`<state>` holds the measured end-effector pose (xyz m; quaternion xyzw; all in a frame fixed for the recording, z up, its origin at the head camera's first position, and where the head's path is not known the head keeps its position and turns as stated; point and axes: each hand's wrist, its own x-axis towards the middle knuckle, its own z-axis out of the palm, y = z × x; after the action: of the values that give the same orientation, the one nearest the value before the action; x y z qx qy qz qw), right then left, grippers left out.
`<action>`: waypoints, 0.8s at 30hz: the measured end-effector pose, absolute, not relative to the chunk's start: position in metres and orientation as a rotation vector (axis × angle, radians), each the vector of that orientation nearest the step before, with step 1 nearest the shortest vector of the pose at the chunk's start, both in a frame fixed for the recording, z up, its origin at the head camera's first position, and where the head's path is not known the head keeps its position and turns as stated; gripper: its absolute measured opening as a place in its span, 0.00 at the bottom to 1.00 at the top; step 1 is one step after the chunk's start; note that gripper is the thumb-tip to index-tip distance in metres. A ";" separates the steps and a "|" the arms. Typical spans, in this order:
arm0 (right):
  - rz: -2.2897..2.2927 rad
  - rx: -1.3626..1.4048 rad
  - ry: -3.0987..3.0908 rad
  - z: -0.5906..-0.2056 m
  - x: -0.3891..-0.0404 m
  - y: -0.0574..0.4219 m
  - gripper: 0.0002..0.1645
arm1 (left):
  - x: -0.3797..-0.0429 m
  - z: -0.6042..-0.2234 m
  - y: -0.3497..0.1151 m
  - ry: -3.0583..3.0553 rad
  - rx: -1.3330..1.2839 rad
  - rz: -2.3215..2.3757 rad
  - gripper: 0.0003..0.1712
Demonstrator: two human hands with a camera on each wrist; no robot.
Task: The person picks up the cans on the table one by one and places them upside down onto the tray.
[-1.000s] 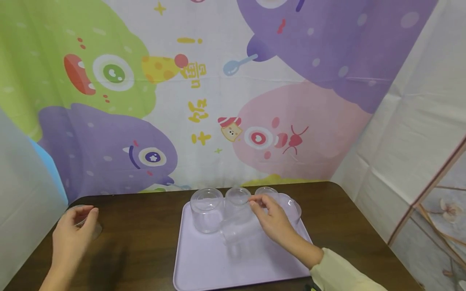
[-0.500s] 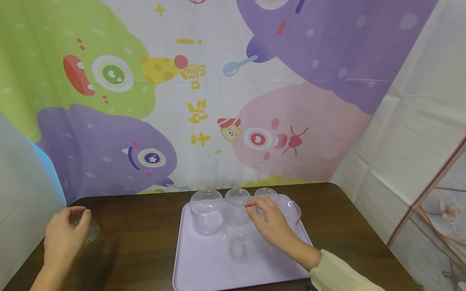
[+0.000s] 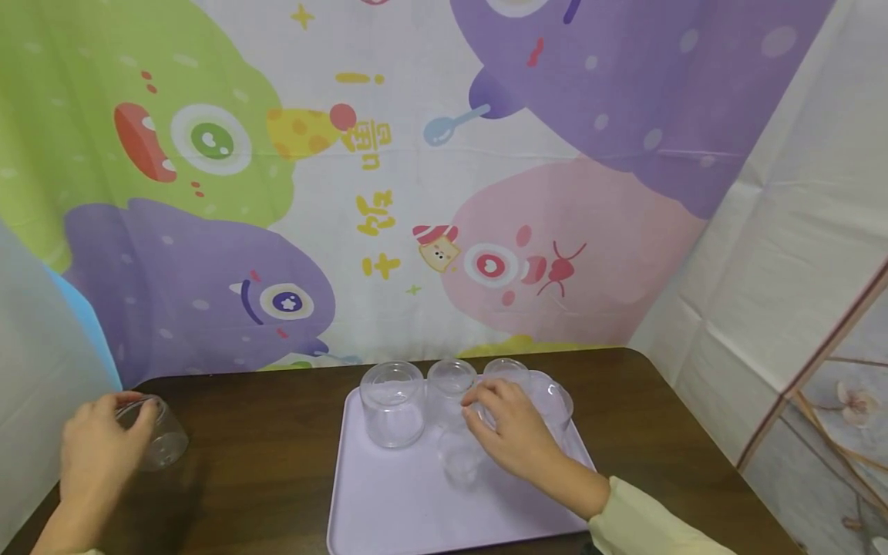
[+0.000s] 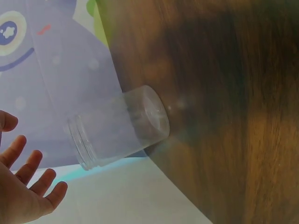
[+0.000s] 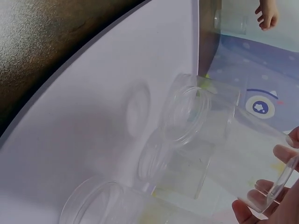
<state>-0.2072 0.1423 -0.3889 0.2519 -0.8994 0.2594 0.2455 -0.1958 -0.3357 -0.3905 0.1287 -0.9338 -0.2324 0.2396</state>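
A clear jar (image 3: 163,447) with a threaded neck stands upright on the dark table at the left. My left hand (image 3: 100,455) is beside its neck; in the left wrist view the hand (image 4: 23,191) has spread fingers and is apart from the jar (image 4: 119,128). Above the lilac tray (image 3: 388,509), my right hand (image 3: 513,432) grips another clear jar (image 5: 238,149) by its base end, with its threaded mouth turned down toward the tray. Its outline is faint in the head view, and whether it touches the tray cannot be told.
Several clear jars, among them a wide one (image 3: 393,408) and a narrower one (image 3: 451,385), stand in a row along the tray's back edge. Behind the dark wooden table (image 3: 264,462) hangs a cartoon curtain (image 3: 388,308); pale cloth (image 3: 749,254) closes the right side.
My left hand has moved left, leaving more of the left jar showing. The right hand has shifted slightly left and down; the jar in it has swung from slanting left to steeper.
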 end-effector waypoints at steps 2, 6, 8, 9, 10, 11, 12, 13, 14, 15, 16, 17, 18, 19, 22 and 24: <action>0.675 0.703 -2.454 -0.390 -0.207 0.142 0.03 | -0.196 -0.390 -0.337 -2.572 0.366 -0.625 0.25; 0.654 0.711 -2.488 -0.390 -0.206 0.142 0.03 | -0.199 -0.390 -0.341 -2.619 0.389 -0.618 0.27; 0.659 0.707 -2.504 -0.390 -0.206 0.142 0.04 | -0.200 -0.391 -0.344 -2.628 0.392 -0.619 0.27; 0.653 0.708 -2.506 -0.391 -0.206 0.142 0.04 | -0.201 -0.391 -0.345 -2.633 0.394 -0.620 0.28; 0.648 0.704 -2.511 -0.391 -0.206 0.142 0.04 | -0.202 -0.392 -0.345 -2.639 0.396 -0.619 0.28; 0.643 0.702 -2.512 -0.391 -0.206 0.142 0.04 | -0.203 -0.392 -0.346 -2.642 0.398 -0.615 0.28; 0.639 0.699 -2.513 -0.391 -0.205 0.142 0.04 | -0.203 -0.393 -0.347 -2.644 0.398 -0.611 0.28; 0.632 0.695 -2.517 -0.391 -0.205 0.142 0.04 | -0.204 -0.393 -0.347 -2.643 0.396 -0.607 0.28; 0.629 0.692 -2.519 -0.391 -0.205 0.141 0.04 | -0.204 -0.393 -0.348 -2.644 0.394 -0.602 0.27; 0.627 0.689 -2.523 -0.391 -0.205 0.141 0.04 | -0.204 -0.394 -0.348 -2.645 0.393 -0.597 0.27; 0.623 0.687 -2.526 -0.391 -0.205 0.141 0.04 | -0.204 -0.394 -0.349 -2.647 0.392 -0.594 0.27; 0.623 0.687 -2.530 -0.391 -0.205 0.141 0.04 | -0.204 -0.394 -0.349 -2.648 0.391 -0.591 0.27; 0.622 0.687 -2.534 -0.391 -0.205 0.141 0.04 | -0.205 -0.394 -0.350 -2.649 0.389 -0.590 0.27; 0.622 0.687 -2.539 -0.391 -0.205 0.141 0.04 | -0.205 -0.395 -0.350 -2.652 0.386 -0.587 0.27; 0.616 0.686 -2.547 -0.392 -0.205 0.140 0.05 | -0.206 -0.395 -0.351 -2.666 0.375 -0.576 0.27; 0.612 0.686 -2.546 -0.392 -0.205 0.140 0.05 | -0.207 -0.396 -0.353 -2.674 0.365 -0.557 0.27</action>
<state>-0.2054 0.1399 -0.3923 0.2474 -0.9184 0.2207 0.2158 -0.2073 -0.3529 -0.3958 0.1300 -0.9523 -0.1985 0.1919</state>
